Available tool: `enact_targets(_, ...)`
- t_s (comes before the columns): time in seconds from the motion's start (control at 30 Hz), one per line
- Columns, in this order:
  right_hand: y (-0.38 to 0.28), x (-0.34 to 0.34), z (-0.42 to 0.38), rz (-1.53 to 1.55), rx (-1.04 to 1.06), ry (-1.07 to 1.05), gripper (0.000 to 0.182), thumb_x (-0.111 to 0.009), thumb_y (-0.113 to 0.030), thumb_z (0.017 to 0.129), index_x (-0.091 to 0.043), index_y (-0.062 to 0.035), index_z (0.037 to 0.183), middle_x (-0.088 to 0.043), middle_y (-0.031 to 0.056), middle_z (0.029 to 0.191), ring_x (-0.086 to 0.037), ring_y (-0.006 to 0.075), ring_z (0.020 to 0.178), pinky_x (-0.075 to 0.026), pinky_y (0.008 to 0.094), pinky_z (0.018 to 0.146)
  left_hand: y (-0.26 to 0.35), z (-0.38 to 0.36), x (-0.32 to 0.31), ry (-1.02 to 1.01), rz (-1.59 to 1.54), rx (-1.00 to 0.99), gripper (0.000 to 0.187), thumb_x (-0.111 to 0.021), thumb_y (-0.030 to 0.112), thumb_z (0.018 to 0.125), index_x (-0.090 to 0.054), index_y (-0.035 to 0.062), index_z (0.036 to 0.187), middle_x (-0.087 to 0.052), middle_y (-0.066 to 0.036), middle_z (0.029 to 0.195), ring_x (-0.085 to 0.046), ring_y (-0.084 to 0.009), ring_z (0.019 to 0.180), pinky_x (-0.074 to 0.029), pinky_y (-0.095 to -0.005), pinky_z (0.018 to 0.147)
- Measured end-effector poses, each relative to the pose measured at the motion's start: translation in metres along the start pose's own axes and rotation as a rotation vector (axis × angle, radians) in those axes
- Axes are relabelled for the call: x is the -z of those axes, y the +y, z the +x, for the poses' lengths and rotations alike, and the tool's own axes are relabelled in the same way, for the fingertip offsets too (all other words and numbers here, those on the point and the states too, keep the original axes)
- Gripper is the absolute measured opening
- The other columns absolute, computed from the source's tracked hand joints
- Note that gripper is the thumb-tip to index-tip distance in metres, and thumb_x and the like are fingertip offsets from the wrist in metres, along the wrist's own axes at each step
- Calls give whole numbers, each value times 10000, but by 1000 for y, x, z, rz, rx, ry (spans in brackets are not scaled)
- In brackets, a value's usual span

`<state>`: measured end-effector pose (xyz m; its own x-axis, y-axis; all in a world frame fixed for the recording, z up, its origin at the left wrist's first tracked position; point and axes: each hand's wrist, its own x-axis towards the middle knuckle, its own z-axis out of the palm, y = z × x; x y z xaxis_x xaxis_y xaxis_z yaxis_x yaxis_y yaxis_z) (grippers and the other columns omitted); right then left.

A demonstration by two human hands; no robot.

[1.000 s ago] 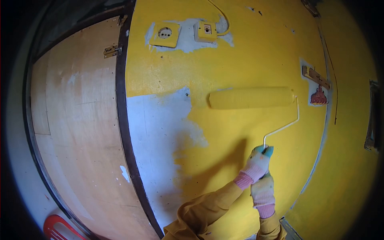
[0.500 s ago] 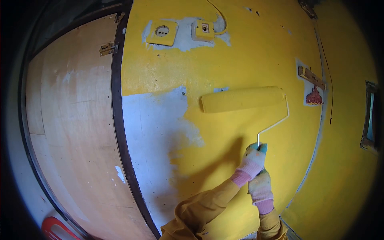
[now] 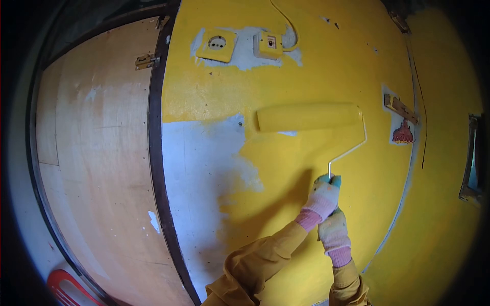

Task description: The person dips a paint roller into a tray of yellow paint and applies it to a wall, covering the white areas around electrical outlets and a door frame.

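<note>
A paint roller soaked in yellow lies flat against the yellow wall, with its wire frame running down to a teal handle. My left hand, in a pale knit glove with a pink cuff, grips the handle's upper part. Just below it, my right hand, gloved the same way, holds the lower end. Both sleeves are mustard yellow. A grey-white unpainted patch lies left of the roller.
A plywood door with a dark frame stands at the left. A socket and a switch sit high on the wall. A wooden bracket with a red item hangs at the right, beside a window frame. A red object lies bottom left.
The roller has moved a little up the wall and slightly left, covering a small bare spot. Both hands rose with it, still on the handle.
</note>
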<state>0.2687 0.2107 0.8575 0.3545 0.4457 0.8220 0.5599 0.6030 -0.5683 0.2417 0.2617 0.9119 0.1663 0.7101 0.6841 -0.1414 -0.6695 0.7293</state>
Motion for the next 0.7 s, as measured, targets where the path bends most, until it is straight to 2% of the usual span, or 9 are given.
enact_targets(0.23, 7, -4, -18, -13, -3, -19, 272, -521, -231, 744, -530, -46, 943, -603, 151, 793, -581, 277, 710, -450, 326, 591, 5, -31, 19, -59, 351, -183, 291, -471, 292, 791, -531, 27, 895, -542, -172, 685, -544, -280, 641, -427, -353, 607)
enact_targets(0.27, 8, -4, -20, -17, -6, -21, 271, -521, -231, 744, -530, -50, 946, -603, 150, 794, -581, 277, 712, -451, 326, 592, 12, -24, 17, -111, 212, 152, 308, -451, 307, 797, -528, 24, 891, -540, -191, 774, -529, -305, 739, -412, -370, 674)
enact_targets(0.3, 7, -4, -21, -22, -7, -26, 270, -521, -230, 744, -531, -54, 949, -604, 150, 796, -581, 277, 714, -451, 325, 594, 14, -18, 19, -110, 211, 155, 308, -451, 307, 797, -528, 24, 891, -540, -191, 774, -529, -305, 739, -412, -370, 674)
enact_targets(0.33, 1, 0, -16, -21, -4, -30, 270, -521, -230, 744, -531, -54, 949, -604, 150, 796, -581, 277, 714, -451, 325, 594, 15, -11, 21, -70, 344, -50, 305, -446, 304, 800, -526, 23, 884, -540, -190, 783, -528, -304, 745, -414, -368, 670)
enact_targets(0.4, -19, 13, -2, -483, 102, -416, 318, -554, -131, 635, -527, -17, 930, -556, 131, 833, -544, 268, 762, -455, 338, 640, 27, 3, 32, -72, 570, -322, 285, -431, 288, 812, -523, 24, 862, -536, -196, 825, -523, -298, 771, -420, -359, 646)
enact_targets(0.5, -28, 11, -10, -651, 294, -396, 340, -557, -101, 664, -493, 15, 976, -559, 143, 872, -550, 251, 796, -447, 309, 700, 33, -2, 37, -124, 404, -165, 217, -428, 217, 807, -521, 32, 869, -531, -186, 833, -521, -306, 761, -425, -354, 630)
enact_targets(0.53, -29, 5, -18, -647, 294, -393, 340, -557, -101, 664, -493, 15, 976, -559, 143, 872, -550, 251, 796, -447, 309, 700, 24, -10, 38, -112, 849, -471, 175, -434, 150, 782, -511, 29, 882, -522, -163, 818, -520, -295, 741, -428, -353, 605)
enact_targets(0.6, -27, -8, -41, 190, -72, -72, 232, -570, -83, 612, -491, 31, 798, -531, 104, 540, -563, 222, 576, -455, 296, 569, 4, -40, 38, -90, 973, -556, 173, -439, 127, 765, -505, 26, 889, -517, -155, 812, -516, -286, 731, -429, -348, 589)
enact_targets(0.7, -8, -11, -57, 9, -59, -207, 196, -548, -62, 617, -494, 33, 781, -532, 101, 514, -562, 206, 551, -453, 285, 534, 18, -51, 48, -162, 1164, -581, 210, -446, 103, 741, -496, 20, 928, -508, -147, 808, -509, -272, 724, -430, -341, 567)
